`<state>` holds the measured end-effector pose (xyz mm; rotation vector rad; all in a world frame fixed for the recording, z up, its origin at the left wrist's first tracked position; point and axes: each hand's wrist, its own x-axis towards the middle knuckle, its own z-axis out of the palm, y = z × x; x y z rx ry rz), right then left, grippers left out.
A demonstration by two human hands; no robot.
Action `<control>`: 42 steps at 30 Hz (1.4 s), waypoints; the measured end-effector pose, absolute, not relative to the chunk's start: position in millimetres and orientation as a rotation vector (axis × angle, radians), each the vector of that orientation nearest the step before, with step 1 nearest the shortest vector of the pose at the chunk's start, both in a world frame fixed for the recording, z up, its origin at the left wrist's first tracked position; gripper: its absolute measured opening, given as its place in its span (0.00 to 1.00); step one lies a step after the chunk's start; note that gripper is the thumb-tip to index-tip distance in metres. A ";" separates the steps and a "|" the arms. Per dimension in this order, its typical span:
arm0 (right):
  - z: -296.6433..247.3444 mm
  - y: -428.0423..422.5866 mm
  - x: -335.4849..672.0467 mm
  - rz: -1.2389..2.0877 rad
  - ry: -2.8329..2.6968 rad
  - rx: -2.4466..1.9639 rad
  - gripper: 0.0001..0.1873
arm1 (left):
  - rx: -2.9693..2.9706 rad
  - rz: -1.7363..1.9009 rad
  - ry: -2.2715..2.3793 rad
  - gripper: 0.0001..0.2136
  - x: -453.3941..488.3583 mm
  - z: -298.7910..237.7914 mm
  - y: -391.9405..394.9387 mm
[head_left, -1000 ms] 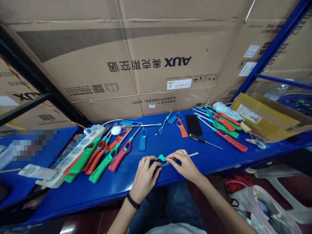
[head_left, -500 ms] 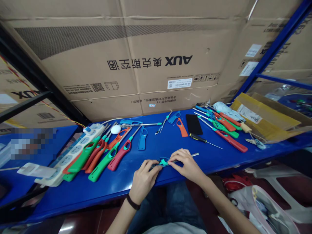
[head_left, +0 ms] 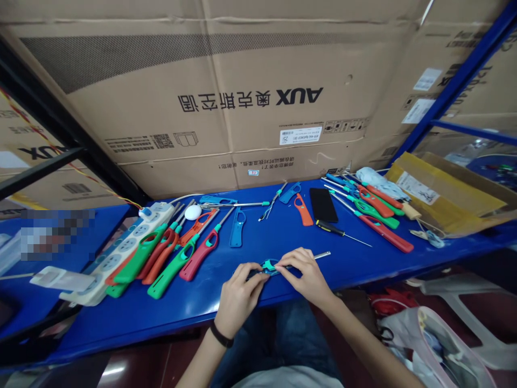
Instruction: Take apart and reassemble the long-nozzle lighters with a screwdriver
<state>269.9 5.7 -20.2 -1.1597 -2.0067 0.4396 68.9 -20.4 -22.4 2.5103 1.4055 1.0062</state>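
Low at the front edge of the blue table, both hands meet over a stick lighter being handled in pieces. Its teal trigger [head_left: 268, 265] shows between my fingertips, by a blue handle half that they partly cover. My left hand [head_left: 241, 286] has its thumb and fingers pinched on the handle end. My right hand [head_left: 302, 270] pinches near the trigger with thumb and forefinger; the lighter's metal tube [head_left: 322, 255] sticks out to the right beyond it. Small inner parts are hidden by the fingers.
Several assembled lighters [head_left: 200, 253] lie at left against a white power strip [head_left: 117, 258]. Loose blue handle halves [head_left: 237, 229], an orange half [head_left: 302, 210], a black phone [head_left: 323, 205] and a screwdriver [head_left: 330, 227] lie behind my hands. More lighters [head_left: 385, 233] and a yellow-taped box [head_left: 448, 199] are at right.
The teal trigger has turned slightly and moved a little between my fingertips. Both hands keep nearly the same place and grip; the camera view has shifted slightly.
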 end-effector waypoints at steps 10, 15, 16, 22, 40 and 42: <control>-11.5 13.7 275.7 0.481 -2.103 -1.116 0.06 | 2.489 1.031 1.452 0.09 70.0 -21.2 -21.9; -5.5 20.2 283.6 0.470 -2.172 -1.129 0.04 | 2.475 1.032 1.444 0.09 70.0 -21.4 -21.7; -3.7 21.9 285.4 0.477 -2.189 -1.144 0.04 | 2.474 1.030 1.445 0.09 70.1 -21.5 -21.6; 1.7 28.6 285.4 0.568 -2.255 -1.196 0.05 | 2.484 1.029 1.440 0.08 70.1 -22.4 -21.4; -15.4 21.2 275.3 0.576 -2.133 -1.190 0.03 | 2.484 1.057 1.417 0.09 69.2 -24.2 -20.3; -17.6 17.7 274.1 0.529 -2.125 -1.197 0.03 | 2.478 1.058 1.404 0.08 68.9 -24.1 -19.9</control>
